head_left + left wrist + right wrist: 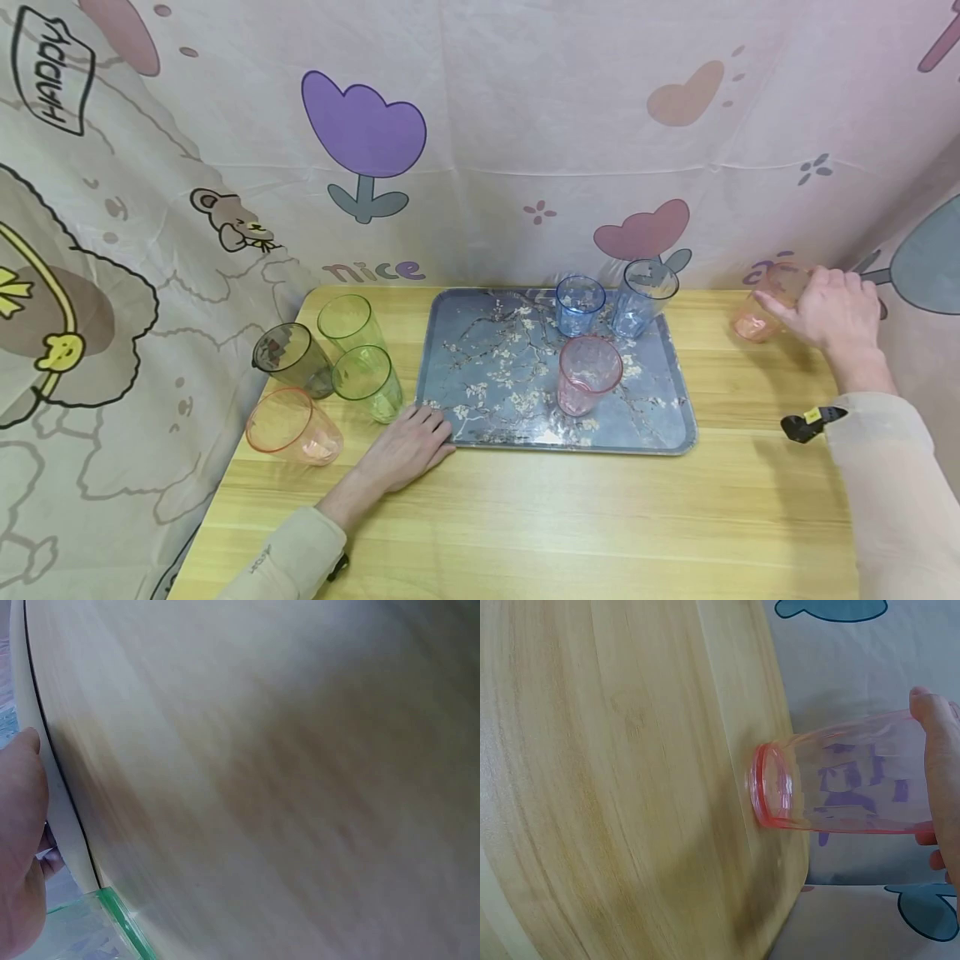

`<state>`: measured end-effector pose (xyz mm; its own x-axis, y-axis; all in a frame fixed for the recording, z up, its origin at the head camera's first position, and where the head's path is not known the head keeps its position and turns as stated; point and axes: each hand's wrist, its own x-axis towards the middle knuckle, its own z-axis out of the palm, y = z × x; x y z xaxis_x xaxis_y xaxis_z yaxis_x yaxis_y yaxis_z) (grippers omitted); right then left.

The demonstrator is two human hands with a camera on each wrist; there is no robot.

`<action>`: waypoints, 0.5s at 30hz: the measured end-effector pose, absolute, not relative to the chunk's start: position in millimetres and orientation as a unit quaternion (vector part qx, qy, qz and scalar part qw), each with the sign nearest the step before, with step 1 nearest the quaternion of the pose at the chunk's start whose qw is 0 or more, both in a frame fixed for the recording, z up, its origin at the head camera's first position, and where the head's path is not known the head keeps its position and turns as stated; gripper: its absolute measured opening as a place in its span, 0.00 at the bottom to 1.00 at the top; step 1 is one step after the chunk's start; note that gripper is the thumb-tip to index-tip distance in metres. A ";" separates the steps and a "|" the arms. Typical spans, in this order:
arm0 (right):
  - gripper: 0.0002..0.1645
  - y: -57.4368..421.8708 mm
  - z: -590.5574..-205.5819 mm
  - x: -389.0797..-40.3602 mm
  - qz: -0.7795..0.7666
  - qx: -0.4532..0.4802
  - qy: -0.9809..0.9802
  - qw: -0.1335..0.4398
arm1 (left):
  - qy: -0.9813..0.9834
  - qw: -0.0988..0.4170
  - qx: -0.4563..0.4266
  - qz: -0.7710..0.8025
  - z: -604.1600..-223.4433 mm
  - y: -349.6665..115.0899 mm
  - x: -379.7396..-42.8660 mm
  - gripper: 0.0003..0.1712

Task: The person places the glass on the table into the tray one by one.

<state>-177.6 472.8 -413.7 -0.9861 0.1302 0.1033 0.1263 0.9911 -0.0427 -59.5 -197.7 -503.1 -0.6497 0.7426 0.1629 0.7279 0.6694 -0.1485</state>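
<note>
At the table's back right, my right hand [840,312] grips a clear orange cup [753,321] near its upper end. In the right wrist view the orange cup [855,780] shows its thick base down at the tabletop, with thumb and fingers around the far end. My left hand [408,446] rests at the near left corner of a blue-grey flowered tray [495,367], its fingers over the rim. Close beside its knuckles is a green cup [371,387]. A pink cup [588,379], a short blue cup [580,308] and a taller blue cup [641,300] stand on the tray.
Left of the tray are another green cup [352,325], a dark grey cup [296,362] and a wide orange cup [296,429]. Printed cloth [480,125] hangs along the back and sides of the wooden table [585,517].
</note>
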 end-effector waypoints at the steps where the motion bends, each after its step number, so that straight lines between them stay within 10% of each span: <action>1: 0.66 472.3 -413.8 -177.3 0.016 -0.063 -0.996 0.054 | -0.908 0.104 -0.405 0.035 -503.0 -197.7 -59.5 0.15; 15: 0.66 464.5 -407.7 -168.8 0.024 -0.067 -0.995 0.071 | -0.911 0.093 -0.399 0.035 -500.8 -196.7 -58.5 0.15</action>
